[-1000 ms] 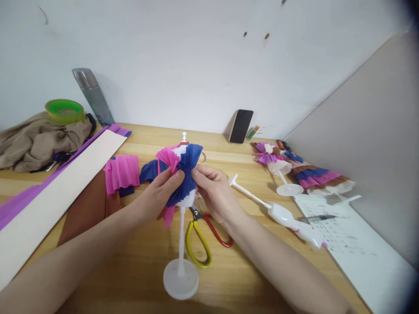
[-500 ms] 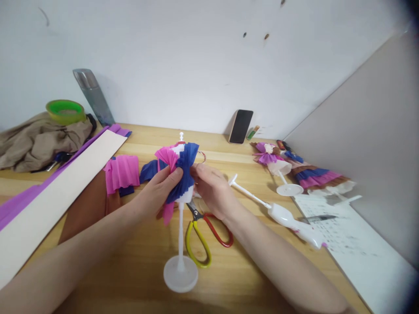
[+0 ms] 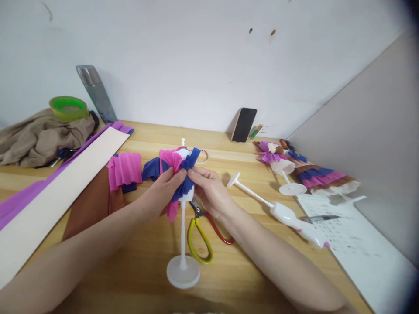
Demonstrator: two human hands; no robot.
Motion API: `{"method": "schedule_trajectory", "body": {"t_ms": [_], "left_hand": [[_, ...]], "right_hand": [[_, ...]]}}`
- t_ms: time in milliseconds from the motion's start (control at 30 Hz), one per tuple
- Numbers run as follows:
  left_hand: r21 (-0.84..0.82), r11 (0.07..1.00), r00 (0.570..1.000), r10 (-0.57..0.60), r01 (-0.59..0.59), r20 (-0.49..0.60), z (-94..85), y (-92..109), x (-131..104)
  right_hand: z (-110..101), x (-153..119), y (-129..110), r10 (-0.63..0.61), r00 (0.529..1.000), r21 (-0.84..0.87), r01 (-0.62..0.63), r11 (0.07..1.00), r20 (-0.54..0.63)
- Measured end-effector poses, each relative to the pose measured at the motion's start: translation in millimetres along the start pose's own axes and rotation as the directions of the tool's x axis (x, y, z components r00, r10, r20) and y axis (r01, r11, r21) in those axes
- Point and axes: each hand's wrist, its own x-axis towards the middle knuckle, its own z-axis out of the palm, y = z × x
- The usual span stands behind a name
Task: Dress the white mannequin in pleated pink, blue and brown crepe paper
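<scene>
A small white mannequin stand point(image 3: 183, 266) stands upright in front of me, its torso wrapped in pleated pink crepe paper point(image 3: 170, 158) and blue crepe paper point(image 3: 183, 187). My left hand point(image 3: 165, 187) pinches the gathered blue paper from the left, thumb on top. From the right, my right hand point(image 3: 207, 185) pinches the same blue paper, thumb and fingertips close to the left thumb. Part of the torso is hidden behind the paper and my fingers. Scissors point(image 3: 199, 231) with one yellow and one red handle lie behind the stand, partly covered by my right hand.
On the left lie a long cream strip point(image 3: 62, 196), folded pink paper point(image 3: 125, 170), brown cloth point(image 3: 46, 135) and a tape roll point(image 3: 68, 109). A second mannequin point(image 3: 288, 216) lies on the right beside written paper point(image 3: 356, 244). A phone point(image 3: 244, 125) leans on the wall.
My right hand has come in from the side to the front of the blue paper, which is now gathered narrower between both hands. The view has shifted slightly.
</scene>
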Motion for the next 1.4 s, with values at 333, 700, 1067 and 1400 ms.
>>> {"method": "schedule_trajectory", "body": {"t_ms": [333,700,1067,1400], "left_hand": [[-0.141,0.987,0.993,0.058,-0.072,-0.098,-38.6,45,9],[-0.033,0.997,0.997,0.071,-0.070,0.014,-54.0,49,4],[-0.027,0.993,0.989,-0.116,0.119,0.090,-44.4,23,14],[-0.089,0.966,0.966,-0.234,0.244,0.111,-41.1,-17,7]], "right_hand": [[-36,16,-25,-0.030,0.993,-0.820,0.112,0.561,0.115],[-56,18,-35,0.325,0.917,-0.960,0.269,-0.074,0.232],[-59,20,-36,0.307,0.900,-0.945,0.326,-0.008,0.308],[-60,22,-29,0.237,0.908,-0.914,0.383,-0.134,0.346]]}}
